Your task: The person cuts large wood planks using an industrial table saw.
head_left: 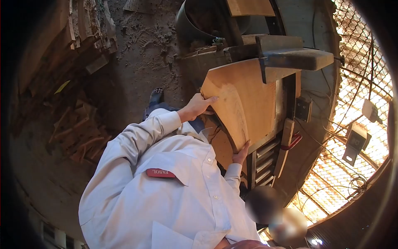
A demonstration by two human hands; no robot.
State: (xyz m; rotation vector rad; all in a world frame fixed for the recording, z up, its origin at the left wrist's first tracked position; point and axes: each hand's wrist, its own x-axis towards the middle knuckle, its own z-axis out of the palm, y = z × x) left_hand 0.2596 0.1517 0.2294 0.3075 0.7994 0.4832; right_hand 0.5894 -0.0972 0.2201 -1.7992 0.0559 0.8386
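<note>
A flat, angular wooden board point(248, 99) lies on a machine table, its far part against a grey metal block point(296, 60). My left hand point(198, 107) grips the board's left edge, thumb on top and fingers partly hidden beneath. Near the board's lower corner, my right hand point(241, 153) holds the edge with its thumb on the upper face; its other fingers are mostly hidden. Dark curved grain runs along the board between my hands.
Metal rollers point(264, 162) and a wooden strip point(285, 147) with a red clamp point(292, 142) are beside the board. Wood scraps point(78, 133) lie at left. Wire mesh point(360, 62) stands at right. A round metal drum point(190, 25) is beyond the machine.
</note>
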